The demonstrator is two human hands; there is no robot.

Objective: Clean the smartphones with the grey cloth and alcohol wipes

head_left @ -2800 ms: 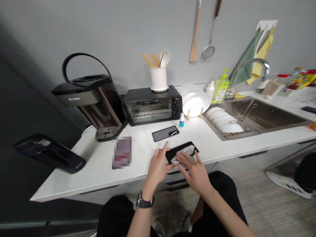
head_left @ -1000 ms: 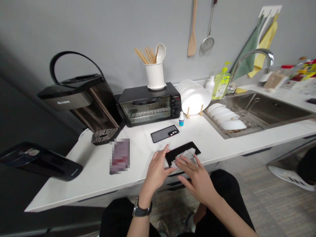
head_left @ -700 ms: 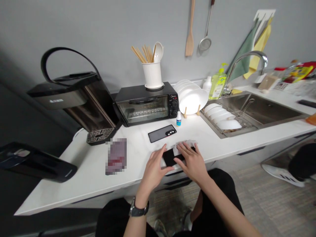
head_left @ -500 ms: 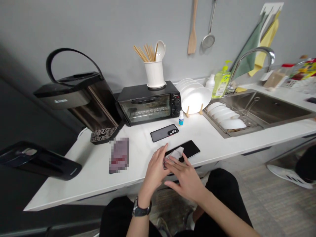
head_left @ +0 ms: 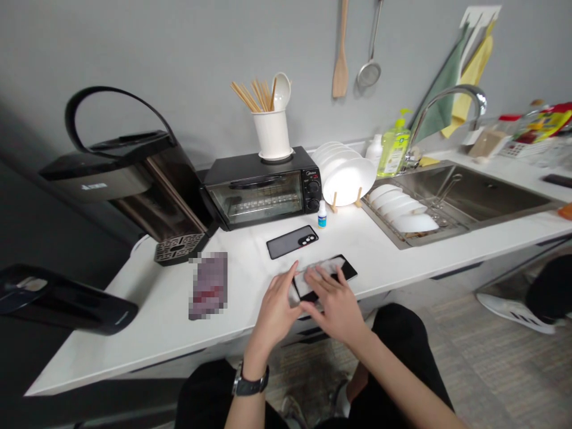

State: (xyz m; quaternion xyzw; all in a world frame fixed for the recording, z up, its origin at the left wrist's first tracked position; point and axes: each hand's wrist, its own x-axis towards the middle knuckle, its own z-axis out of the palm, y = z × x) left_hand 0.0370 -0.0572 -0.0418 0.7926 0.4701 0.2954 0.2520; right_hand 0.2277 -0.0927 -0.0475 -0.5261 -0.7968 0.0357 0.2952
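A black smartphone lies screen up near the counter's front edge. My left hand holds its left end, with the fingers at the far edge and the thumb at the near edge. With fairly flat fingers, my right hand presses a thin whitish wipe on the screen. The fingers cover part of the wipe. Behind the phone lie a dark phone case with camera cutouts and a small white bottle with a blue label, standing upright.
A blurred-out purplish item lies left on the counter. Around it stand a water dispenser, a dark cylindrical appliance and a toaster oven. Racked plates and a sink are right. Another person's shoe shows.
My right hand has pressed down onto the phone, and the wipe, bunched before, is now spread flatter over the screen. My left hand stays at the phone's left end. The view has shifted slightly.
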